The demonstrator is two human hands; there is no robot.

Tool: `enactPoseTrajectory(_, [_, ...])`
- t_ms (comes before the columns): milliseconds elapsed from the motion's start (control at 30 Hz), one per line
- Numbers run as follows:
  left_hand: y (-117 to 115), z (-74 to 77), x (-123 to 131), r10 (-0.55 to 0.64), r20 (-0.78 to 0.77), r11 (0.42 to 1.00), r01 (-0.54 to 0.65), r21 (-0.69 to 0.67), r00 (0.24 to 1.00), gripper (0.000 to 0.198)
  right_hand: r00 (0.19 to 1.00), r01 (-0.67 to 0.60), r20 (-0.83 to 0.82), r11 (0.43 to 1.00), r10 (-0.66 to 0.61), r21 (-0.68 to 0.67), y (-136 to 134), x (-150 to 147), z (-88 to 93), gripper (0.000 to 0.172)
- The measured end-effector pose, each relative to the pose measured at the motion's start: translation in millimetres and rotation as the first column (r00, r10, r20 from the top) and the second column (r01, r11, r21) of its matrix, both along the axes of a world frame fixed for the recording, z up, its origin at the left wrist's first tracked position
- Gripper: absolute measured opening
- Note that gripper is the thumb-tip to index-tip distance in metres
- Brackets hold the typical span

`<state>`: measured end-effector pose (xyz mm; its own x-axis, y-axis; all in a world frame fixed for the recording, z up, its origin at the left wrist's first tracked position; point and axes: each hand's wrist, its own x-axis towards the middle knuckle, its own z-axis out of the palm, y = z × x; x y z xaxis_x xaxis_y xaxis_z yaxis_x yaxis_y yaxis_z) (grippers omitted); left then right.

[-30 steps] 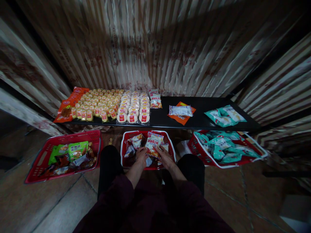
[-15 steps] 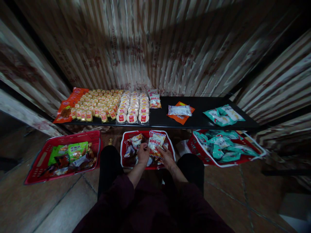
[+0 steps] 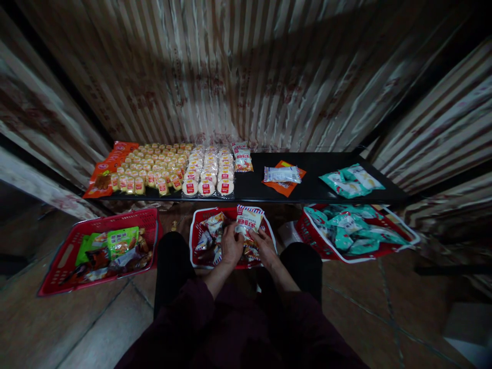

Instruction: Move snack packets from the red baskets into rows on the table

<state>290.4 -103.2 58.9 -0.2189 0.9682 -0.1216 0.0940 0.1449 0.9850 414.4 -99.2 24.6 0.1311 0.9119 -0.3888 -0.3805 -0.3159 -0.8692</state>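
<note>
A white snack bag point(image 3: 250, 217) with red lettering and a striped top edge is held over the middle red basket point(image 3: 195, 219). My left hand point(image 3: 231, 246) has its fingers closed at the bag's lower left side. On the lower right side, my right hand point(image 3: 266, 249) grips the same bag with thumb and fingers. Beneath my hands the basket holds several similar snack bags point(image 3: 213, 224), partly hidden. On the black shelf behind, a matching snack bag point(image 3: 243, 158) leans beside rows of round wrapped cakes point(image 3: 206, 187).
Small yellow wrapped cakes point(image 3: 154, 169) and an orange packet point(image 3: 100, 177) occupy the shelf's left. Farther right lie a white-and-blue packet point(image 3: 282, 175) and teal packets point(image 3: 351, 180). A red basket point(image 3: 57, 271) with mixed snacks stands left, another basket point(image 3: 334, 257) of teal packets right.
My left hand has shifted slightly right, more across the front of the bag. The bag remains between both hands, a little tilted. The view has moved slightly.
</note>
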Motion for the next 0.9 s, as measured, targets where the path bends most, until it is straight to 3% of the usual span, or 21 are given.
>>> enactPoseTrajectory(300, [0.8, -6.2, 5.6, 0.041, -0.013, 0.998, -0.040, 0.054, 0.999, 0.033, 0.997, 0.025, 0.074, 1.000, -0.025, -0.003, -4.4, -1.2, 31.8, 0.047])
enactPoseTrajectory(500, [-0.4, -2.8, 3.9, 0.005, -0.130, 0.997, 0.006, 0.079, 0.992, 0.033, 0.997, 0.007, 0.073, 0.999, -0.009, 0.038, -2.5, -1.8, 21.7, 0.044])
enactPoseTrajectory(633, [-0.5, 2.1, 2.3, -0.001, -0.129, 0.998, 0.008, 0.059, 0.992, 0.033, 0.999, -0.001, 0.040, 0.999, -0.001, 0.044, 0.2, -2.2, 15.2, 0.048])
enactPoseTrajectory(900, [1.2, 11.0, 7.6, -0.017, -0.135, 0.997, 0.027, 0.074, 0.991, 0.036, 0.996, 0.072, 0.054, 0.996, -0.074, 0.051, 5.2, 1.0, 25.8, 0.061])
